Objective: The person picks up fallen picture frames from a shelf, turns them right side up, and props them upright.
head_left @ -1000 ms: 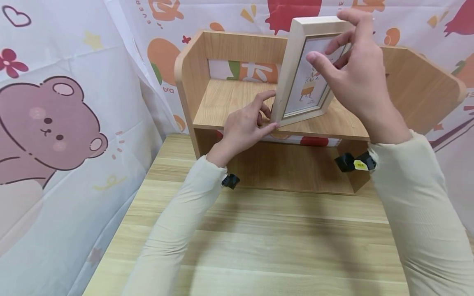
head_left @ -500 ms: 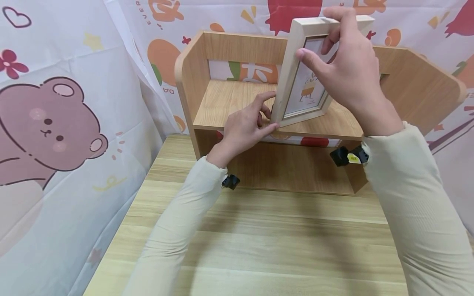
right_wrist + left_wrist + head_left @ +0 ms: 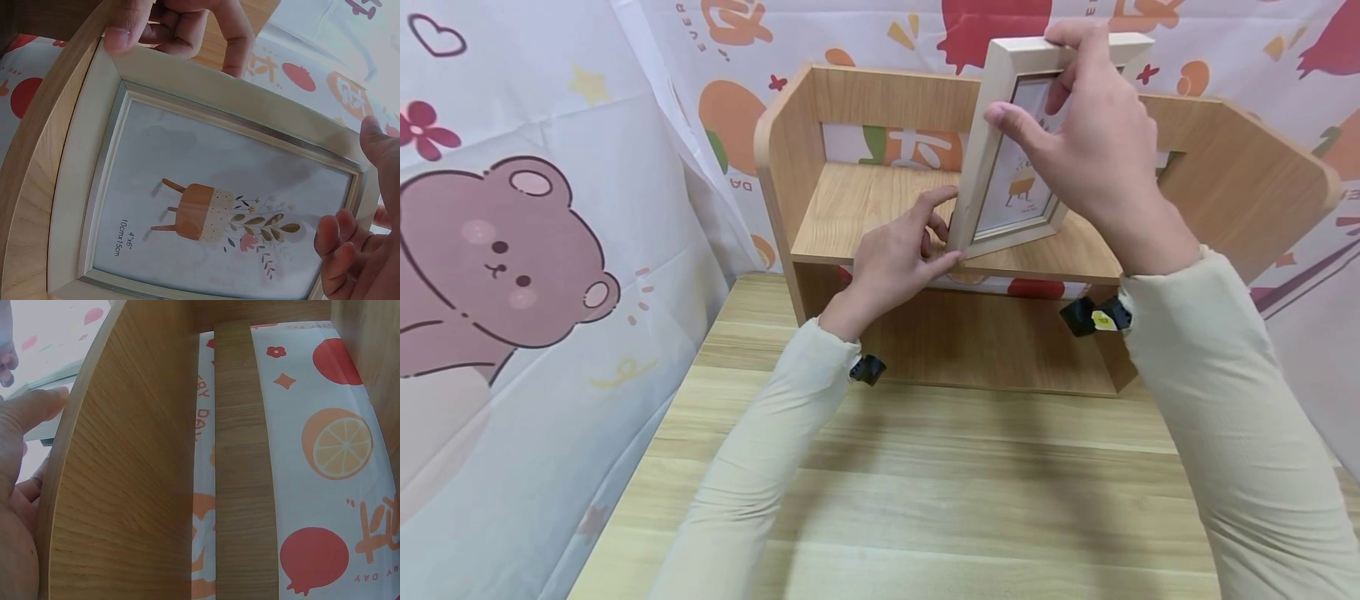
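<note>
A light wooden picture frame [image 3: 981, 150] stands tilted on the upper board of a wooden desk shelf [image 3: 880, 196]. Behind its glass is a print of a legged planter with leaves, clearer in the right wrist view [image 3: 206, 212]. With thumb and fingers my left hand [image 3: 898, 246] pinches the frame's lower left corner. My right hand [image 3: 1097, 133] grips the upper left part, thumb at the left side and index finger over the top edge. Its other fingers curl in front of the glass. The left wrist view shows part of the left hand [image 3: 19, 469] beside the shelf board's edge.
The shelf's lower compartment [image 3: 1000, 342] opens below the hands. A pale wooden table [image 3: 925, 483] spreads out in front. Printed cloth [image 3: 730, 125] hangs behind the shelf, and a bear-patterned curtain [image 3: 497, 250] hangs at the left. Small black cameras are on both wrists.
My right hand has moved left along the top of the picture frame, its thumb coming to the frame's left side. The frame and my left hand have stayed nearly still.
</note>
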Tool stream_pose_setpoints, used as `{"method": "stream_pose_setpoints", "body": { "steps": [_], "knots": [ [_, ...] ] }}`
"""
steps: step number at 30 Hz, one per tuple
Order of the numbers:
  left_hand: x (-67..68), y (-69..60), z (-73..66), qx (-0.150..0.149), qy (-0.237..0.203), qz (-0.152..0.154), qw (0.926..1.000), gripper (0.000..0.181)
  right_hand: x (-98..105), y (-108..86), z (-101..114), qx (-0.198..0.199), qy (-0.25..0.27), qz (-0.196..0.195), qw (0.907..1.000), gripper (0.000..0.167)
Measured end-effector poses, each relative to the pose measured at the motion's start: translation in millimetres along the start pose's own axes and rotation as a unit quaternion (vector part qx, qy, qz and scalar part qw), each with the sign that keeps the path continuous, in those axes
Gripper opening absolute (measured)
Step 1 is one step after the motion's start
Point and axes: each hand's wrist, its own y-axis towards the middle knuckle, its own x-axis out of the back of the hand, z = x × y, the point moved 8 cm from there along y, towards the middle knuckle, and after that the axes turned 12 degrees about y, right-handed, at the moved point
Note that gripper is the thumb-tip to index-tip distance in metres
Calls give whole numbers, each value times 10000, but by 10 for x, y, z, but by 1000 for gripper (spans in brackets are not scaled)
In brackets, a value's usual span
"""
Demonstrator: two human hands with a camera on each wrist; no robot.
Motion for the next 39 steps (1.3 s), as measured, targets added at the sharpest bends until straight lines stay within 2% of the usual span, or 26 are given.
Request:
{"method": "stream_pose_setpoints", "body": {
  "steps": [6,17,24,32,39],
  "knots": [
    [16,-4,-7,-17,12,-75,10000,64,-21,12,5,-159,-169,-34,9997,76],
    [25,14,-32,-96,-47,-49,9999,63,-23,18,31,-35,-136,-76,9999,72],
    [26,13,-35,-171,-53,-93,9998,63,-32,-22,84,305,24,-188,9994,65],
    [73,6,-116,-455,4,-574,9973,60,-6,-34,73,468,137,-226,9986,61],
    [83,-24,-205,-697,183,-1133,9909,60,31,-50,53,585,262,-280,9975,57]
  ]
}}
